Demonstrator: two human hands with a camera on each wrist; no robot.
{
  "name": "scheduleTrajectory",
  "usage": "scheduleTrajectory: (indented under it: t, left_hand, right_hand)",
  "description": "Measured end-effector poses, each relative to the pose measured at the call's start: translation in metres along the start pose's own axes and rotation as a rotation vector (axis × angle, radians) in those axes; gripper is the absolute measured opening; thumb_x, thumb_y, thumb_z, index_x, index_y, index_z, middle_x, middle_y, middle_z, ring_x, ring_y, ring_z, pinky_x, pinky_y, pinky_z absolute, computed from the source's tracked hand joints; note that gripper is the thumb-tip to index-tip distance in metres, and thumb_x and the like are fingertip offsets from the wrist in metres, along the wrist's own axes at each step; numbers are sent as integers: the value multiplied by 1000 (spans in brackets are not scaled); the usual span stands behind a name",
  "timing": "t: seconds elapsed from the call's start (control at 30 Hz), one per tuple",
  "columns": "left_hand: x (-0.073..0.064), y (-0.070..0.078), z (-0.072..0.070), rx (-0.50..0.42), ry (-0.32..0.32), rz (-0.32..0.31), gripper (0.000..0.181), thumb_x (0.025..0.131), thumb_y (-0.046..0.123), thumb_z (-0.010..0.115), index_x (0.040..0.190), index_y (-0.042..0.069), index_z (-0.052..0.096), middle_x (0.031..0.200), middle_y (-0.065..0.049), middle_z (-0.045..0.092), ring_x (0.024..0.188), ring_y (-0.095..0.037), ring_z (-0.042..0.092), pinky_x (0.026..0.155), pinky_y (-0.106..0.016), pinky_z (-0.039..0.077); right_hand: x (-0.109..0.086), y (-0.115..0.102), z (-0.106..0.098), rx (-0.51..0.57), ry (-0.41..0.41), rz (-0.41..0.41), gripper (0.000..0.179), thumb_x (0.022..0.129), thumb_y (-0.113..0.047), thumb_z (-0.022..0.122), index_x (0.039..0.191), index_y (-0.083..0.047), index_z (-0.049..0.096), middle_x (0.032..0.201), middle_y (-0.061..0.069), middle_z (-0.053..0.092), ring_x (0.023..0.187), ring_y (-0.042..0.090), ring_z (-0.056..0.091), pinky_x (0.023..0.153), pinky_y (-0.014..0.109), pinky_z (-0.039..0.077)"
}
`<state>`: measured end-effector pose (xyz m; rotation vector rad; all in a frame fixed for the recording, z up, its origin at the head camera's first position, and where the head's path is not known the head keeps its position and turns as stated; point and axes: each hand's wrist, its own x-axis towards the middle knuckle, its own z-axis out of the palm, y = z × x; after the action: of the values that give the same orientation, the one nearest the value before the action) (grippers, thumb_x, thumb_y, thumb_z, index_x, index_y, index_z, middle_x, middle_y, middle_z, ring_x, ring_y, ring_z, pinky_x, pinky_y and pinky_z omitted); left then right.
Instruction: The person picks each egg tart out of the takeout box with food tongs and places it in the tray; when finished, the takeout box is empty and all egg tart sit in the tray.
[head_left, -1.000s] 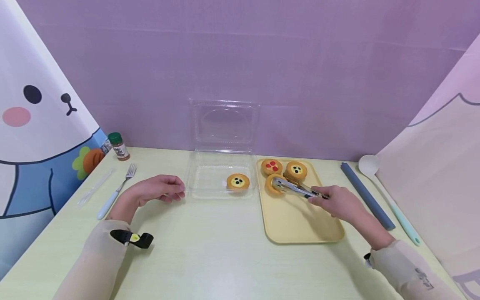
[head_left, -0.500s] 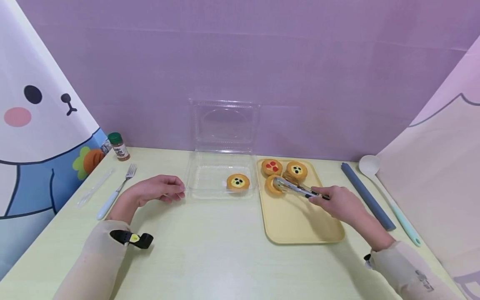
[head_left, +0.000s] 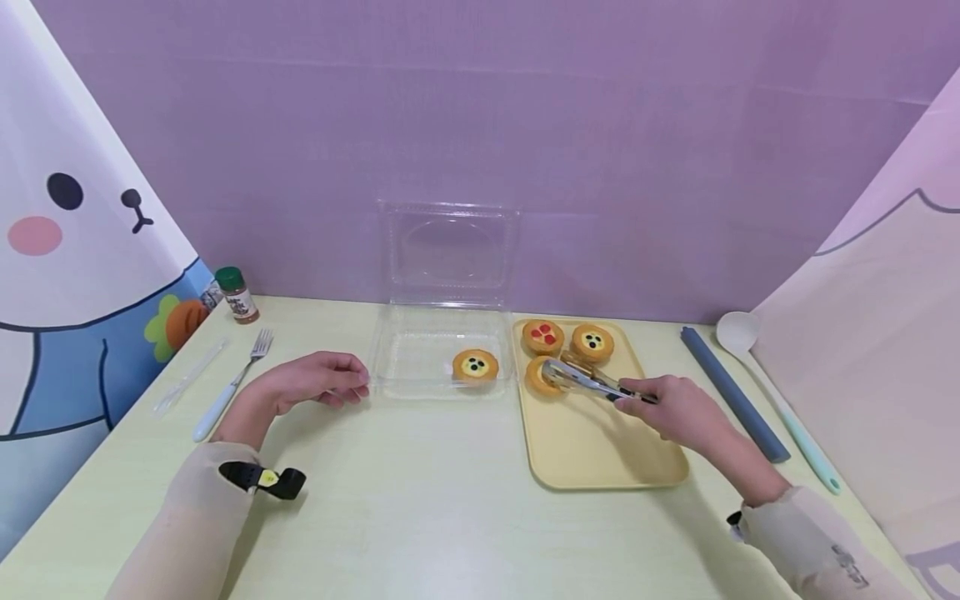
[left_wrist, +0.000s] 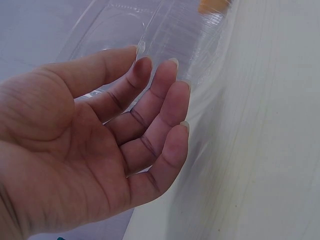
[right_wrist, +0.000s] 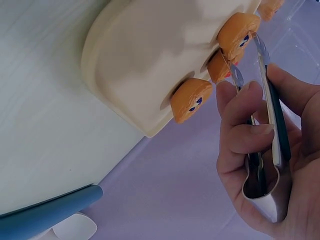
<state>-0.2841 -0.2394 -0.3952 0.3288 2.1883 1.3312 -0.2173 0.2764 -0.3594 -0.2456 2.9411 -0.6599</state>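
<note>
My right hand (head_left: 682,408) grips metal tongs (head_left: 600,383) with dark handle grips. Their tips straddle a round egg tart (head_left: 536,377) at the left side of the yellow tray (head_left: 600,458); in the right wrist view this tart (right_wrist: 235,37) sits between the tips. Behind it on the tray are a red-dotted tart (head_left: 543,335) and a dark-dotted tart (head_left: 592,342). My left hand (head_left: 311,379) holds nothing, fingers loosely curled, beside the left edge of a clear plastic box (head_left: 412,354) with its lid raised. Another dark-dotted tart (head_left: 476,364) lies inside the box, on the right.
To the left are a fork (head_left: 234,387), a clear-wrapped thin utensil (head_left: 189,377) and a green-capped spice jar (head_left: 237,294). A dark blue bar (head_left: 735,393) and a white spoon (head_left: 738,332) with a mint handle lie right of the tray. A purple backdrop rises behind the table.
The tongs' tips and the tart between them have shifted slightly left and toward the front of the tray. My left hand stays in place.
</note>
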Motion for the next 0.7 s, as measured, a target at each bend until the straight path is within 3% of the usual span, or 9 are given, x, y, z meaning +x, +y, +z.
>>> scheduleTrajectory:
  t: [0.23, 0.37, 0.5, 0.6, 0.7]
  left_hand:
    - [0, -4, -1, -10, 6, -9, 27, 101, 24, 58, 114, 1, 60, 113, -16, 67, 103, -24, 64, 89, -36, 52]
    - [0, -4, -2, -11, 6, -3, 27, 102, 24, 58, 114, 0, 60, 113, -16, 67, 102, -24, 64, 88, -36, 52]
    - [1, -3, -1, -14, 1, 2, 28, 101, 25, 58, 115, 0, 59, 113, -16, 67, 101, -24, 64, 88, -36, 52]
    - [1, -2, -1, -12, -4, 6, 28, 102, 25, 58, 114, 0, 59, 112, -15, 67, 100, -23, 64, 87, -36, 52]
    - [1, -2, 0, -13, 1, -3, 26, 102, 24, 58, 114, 1, 60, 111, -13, 68, 100, -21, 64, 87, -35, 52]
  right_hand:
    - [0, 0, -7, 20, -22, 17, 61, 94, -46, 67, 140, -8, 58, 60, -2, 53, 53, 17, 58, 57, 32, 45]
    - [-3, -3, -16, 8, -13, 22, 65, 94, -51, 65, 143, -10, 56, 55, -5, 46, 55, 17, 58, 56, 32, 43]
    - [-4, -9, -23, -40, 31, 0, 65, 93, -54, 64, 144, -13, 55, 50, -9, 37, 50, 11, 45, 52, 30, 36]
    - [-2, -17, -26, -76, 82, -52, 63, 93, -54, 64, 142, -14, 58, 52, -8, 39, 52, 11, 37, 52, 30, 33]
    - [4, -28, -26, -106, 109, -115, 62, 92, -55, 65, 139, -15, 60, 62, -4, 57, 62, 13, 44, 57, 30, 36]
